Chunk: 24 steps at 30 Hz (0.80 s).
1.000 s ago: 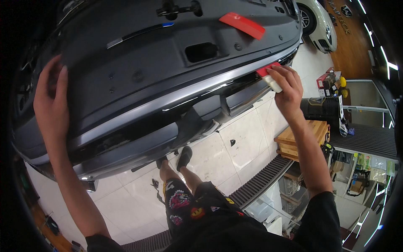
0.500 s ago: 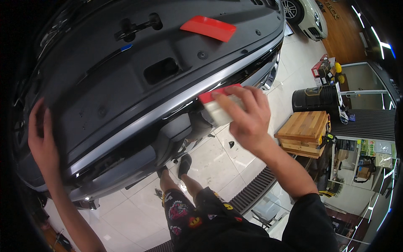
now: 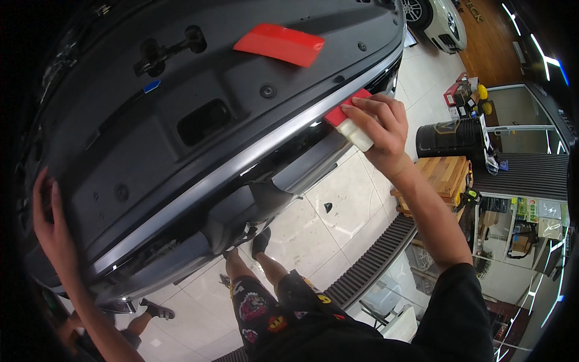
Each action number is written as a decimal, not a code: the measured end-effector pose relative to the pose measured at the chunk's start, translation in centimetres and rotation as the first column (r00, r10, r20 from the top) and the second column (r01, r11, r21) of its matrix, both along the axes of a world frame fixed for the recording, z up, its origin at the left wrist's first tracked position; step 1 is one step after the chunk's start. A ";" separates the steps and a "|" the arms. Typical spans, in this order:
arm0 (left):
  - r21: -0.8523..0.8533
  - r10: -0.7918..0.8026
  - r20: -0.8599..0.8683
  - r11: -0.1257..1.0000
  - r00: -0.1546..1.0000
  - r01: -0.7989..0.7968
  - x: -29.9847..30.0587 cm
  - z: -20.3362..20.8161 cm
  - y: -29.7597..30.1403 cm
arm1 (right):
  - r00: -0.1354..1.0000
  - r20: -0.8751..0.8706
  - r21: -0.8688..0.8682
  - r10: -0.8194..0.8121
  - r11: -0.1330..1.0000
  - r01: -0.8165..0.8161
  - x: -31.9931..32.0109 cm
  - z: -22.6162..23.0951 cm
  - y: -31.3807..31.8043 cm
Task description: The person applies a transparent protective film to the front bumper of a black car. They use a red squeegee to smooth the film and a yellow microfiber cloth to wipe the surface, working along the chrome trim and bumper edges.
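My right hand (image 3: 386,130) grips a flat squeegee-like block (image 3: 353,130), red on its upper part and cream below. Its red edge is at the silver trim strip (image 3: 241,161) along the car's front; whether it presses on the strip I cannot tell. My left hand (image 3: 53,226) is at the left end of the black panel (image 3: 163,169), its fingers stretched out and apart, holding nothing. On that panel lie a glossy red sheet (image 3: 280,45) and a thin dark strip with a blue tip (image 3: 152,86).
Below the trim is the car's bumper (image 3: 181,259), with my legs beside it. Another person's shoe (image 3: 158,311) shows at lower left. To the right stand a wooden box (image 3: 440,178), a black drum (image 3: 449,137) and a white car (image 3: 443,27). A floor grate (image 3: 374,259) crosses the tiles.
My right hand has carried the block right and slightly up along the trim. My view has shifted, so the panel sits further left. Another person's leg and shoe have appeared at lower left.
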State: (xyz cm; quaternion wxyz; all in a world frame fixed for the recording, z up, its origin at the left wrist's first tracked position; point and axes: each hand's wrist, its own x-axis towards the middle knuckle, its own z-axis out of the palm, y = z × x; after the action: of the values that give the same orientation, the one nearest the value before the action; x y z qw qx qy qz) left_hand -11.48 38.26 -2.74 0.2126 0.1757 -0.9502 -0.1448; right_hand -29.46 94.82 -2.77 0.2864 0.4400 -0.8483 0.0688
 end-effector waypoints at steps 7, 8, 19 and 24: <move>0.075 0.065 -0.002 0.995 0.998 -0.065 -0.3 0.0 0.8 | 0.992 0.032 -0.096 -0.126 0.987 0.128 3.7 -0.9 -0.1; 0.036 0.035 -0.032 0.999 0.999 -0.034 -0.4 0.1 0.9 | 0.990 0.060 -0.087 -0.127 0.987 0.132 4.9 -0.9 -0.9; 0.075 0.045 -0.001 0.996 0.999 -0.045 -0.1 0.5 0.6 | 0.986 0.045 -0.061 -0.158 0.985 0.161 1.3 -0.5 0.2; 0.027 0.024 -0.036 0.999 0.999 -0.023 -0.4 0.8 1.1 | 0.996 0.003 -0.023 -0.084 0.996 0.084 -3.1 -0.3 3.5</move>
State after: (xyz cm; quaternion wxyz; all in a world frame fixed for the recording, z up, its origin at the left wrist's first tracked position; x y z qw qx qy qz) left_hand -11.89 39.34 -1.98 0.2289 0.1870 -0.9421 -0.1582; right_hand -32.53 98.37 -3.12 0.2931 0.4004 -0.8656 0.0668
